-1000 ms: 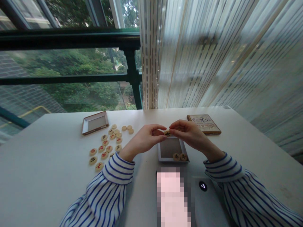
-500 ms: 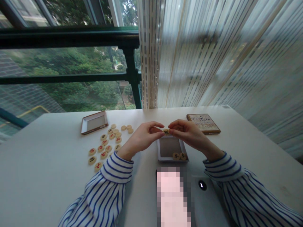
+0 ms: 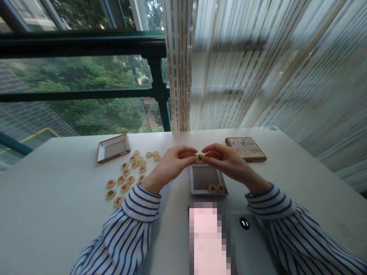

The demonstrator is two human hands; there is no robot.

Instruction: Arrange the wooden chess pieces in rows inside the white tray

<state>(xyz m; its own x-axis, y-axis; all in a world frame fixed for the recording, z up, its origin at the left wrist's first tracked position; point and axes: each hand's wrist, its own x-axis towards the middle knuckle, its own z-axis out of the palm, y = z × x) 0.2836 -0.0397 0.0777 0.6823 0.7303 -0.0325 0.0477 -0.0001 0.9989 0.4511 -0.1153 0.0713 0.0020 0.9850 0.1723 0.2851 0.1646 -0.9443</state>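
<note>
Between the fingertips of both hands, a round wooden Chinese chess piece (image 3: 200, 158) with a black character is held with its face toward me. My left hand (image 3: 179, 160) pinches it from the left side, and my right hand (image 3: 222, 158) from the right. Just below the hands lies a shallow open box tray (image 3: 205, 177) with a grey inside. Two pieces with black characters, one chess piece (image 3: 212, 188) and another chess piece (image 3: 221, 188), lie side by side in its near right corner.
Several loose chess pieces (image 3: 125, 187), red and black, are scattered left of my left forearm. An empty box tray (image 3: 113, 148) stands behind them. A closed decorated box (image 3: 246, 149) lies at the back right. Nearer me are a blurred-out phone (image 3: 208, 240) and a white device with a small display (image 3: 244, 223).
The held chess piece has turned slightly so that its character stands more upright. Both hands remain nearly in place, and the pieces in the tray have not moved.
</note>
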